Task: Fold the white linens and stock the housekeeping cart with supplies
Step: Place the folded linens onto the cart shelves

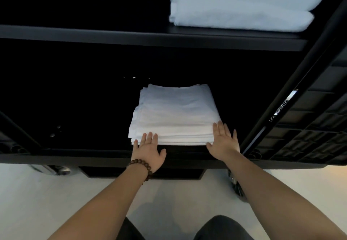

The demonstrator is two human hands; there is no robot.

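Folded linens (174,115), soft and limp: left hand (150,150) and right hand (224,142), grip wide, flat-fingered; best lifted from beneath.

pale smooth floor (33,202), dim light — warm glow far right

Folded white linens (174,115) stacked on cart shelf (93,157).
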